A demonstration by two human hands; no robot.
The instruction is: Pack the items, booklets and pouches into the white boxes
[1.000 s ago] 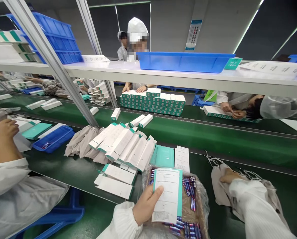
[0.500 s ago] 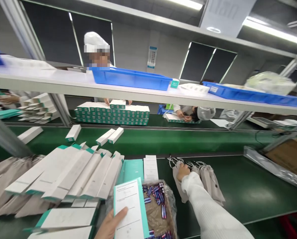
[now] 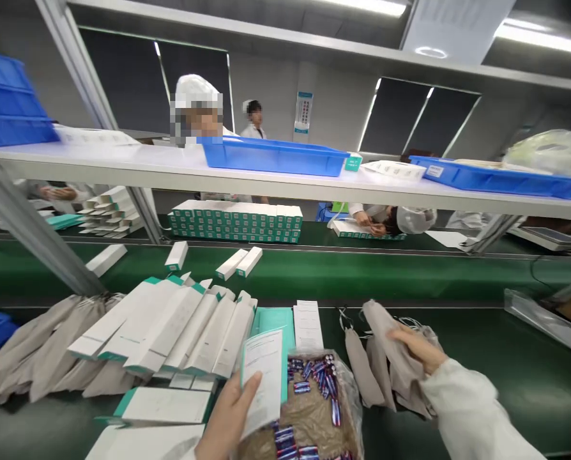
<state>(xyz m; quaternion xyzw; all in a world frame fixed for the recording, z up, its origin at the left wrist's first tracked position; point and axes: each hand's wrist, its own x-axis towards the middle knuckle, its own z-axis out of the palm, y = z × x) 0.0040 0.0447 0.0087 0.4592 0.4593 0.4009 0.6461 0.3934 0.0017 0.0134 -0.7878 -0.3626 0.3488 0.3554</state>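
My left hand (image 3: 230,409) is closed on a white printed leaflet (image 3: 261,377) with a teal edge behind it, held upright over the near left side of the open carton. Plastic and brown paper (image 3: 309,412) line that carton, and loose blue-and-red batteries (image 3: 331,383) lie in it. To the carton's right, my right hand (image 3: 417,348) grips a grey cloth pouch (image 3: 381,322), its upper end raised off the bench. Other grey drawstring pouches (image 3: 362,377) lie under and beside it. The fingertips of my right hand are partly hidden behind the cloth.
Long white boxes (image 3: 163,322) are piled at left over more cloth pouches (image 3: 60,351). Teal cards (image 3: 266,319) and white leaflets (image 3: 307,322) lie behind the carton. A shelf (image 3: 285,182) with blue trays (image 3: 276,156) crosses above. Co-workers are beyond the green belt (image 3: 338,271).
My right hand has moved right across the pouches and now has one lifted at its end. My left hand still holds the leaflet, now tilted differently. The view has shifted left.
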